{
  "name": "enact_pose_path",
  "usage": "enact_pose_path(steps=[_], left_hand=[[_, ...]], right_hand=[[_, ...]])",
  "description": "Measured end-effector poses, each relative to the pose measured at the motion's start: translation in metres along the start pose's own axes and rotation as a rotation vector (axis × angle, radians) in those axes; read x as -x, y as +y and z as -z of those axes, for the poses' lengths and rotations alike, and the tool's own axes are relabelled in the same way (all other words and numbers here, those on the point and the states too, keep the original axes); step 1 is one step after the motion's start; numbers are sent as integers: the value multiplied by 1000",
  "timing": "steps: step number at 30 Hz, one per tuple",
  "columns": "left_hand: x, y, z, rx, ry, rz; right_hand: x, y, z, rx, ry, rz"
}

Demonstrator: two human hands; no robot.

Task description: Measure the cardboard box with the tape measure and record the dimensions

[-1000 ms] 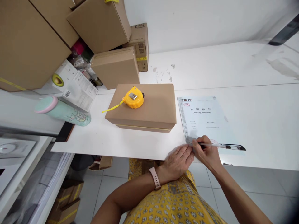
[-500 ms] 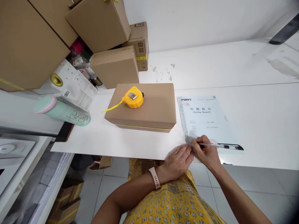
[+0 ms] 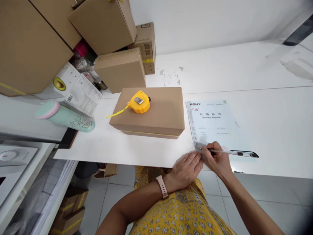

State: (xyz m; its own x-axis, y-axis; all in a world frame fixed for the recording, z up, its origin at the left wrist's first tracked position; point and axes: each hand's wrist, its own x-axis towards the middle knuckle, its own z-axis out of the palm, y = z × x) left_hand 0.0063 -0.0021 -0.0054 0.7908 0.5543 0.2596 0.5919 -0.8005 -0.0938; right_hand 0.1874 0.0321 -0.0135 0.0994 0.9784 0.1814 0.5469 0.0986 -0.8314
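Observation:
My right hand is closed round a clear pen with a black cap, its tip at the lower left corner of a pale blue printed report on the white table. My left hand, with a pink watch strap on the wrist, rests at the table's front edge beside the right hand, fingers bent and touching the paper's corner. A flat cardboard box lies left of the report with a yellow tape measure on top, a bit of tape pulled out.
Stacked cardboard boxes fill the back left. A mint and pink bottle lies on its side next to a white carton. A dark flat thing sits at the table's left edge. More boxes stand on the floor below.
Almost nothing differs; the pen's far end has swung a little to the right. Both hands stay at the paper's lower left corner.

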Motion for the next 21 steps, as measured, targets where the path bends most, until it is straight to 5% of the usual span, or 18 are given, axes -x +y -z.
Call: enact_pose_path(steps=[21], left_hand=[[1,1,-2,24,-25,-1]], right_hand=[[-3,-8,2,-8,-1,19]])
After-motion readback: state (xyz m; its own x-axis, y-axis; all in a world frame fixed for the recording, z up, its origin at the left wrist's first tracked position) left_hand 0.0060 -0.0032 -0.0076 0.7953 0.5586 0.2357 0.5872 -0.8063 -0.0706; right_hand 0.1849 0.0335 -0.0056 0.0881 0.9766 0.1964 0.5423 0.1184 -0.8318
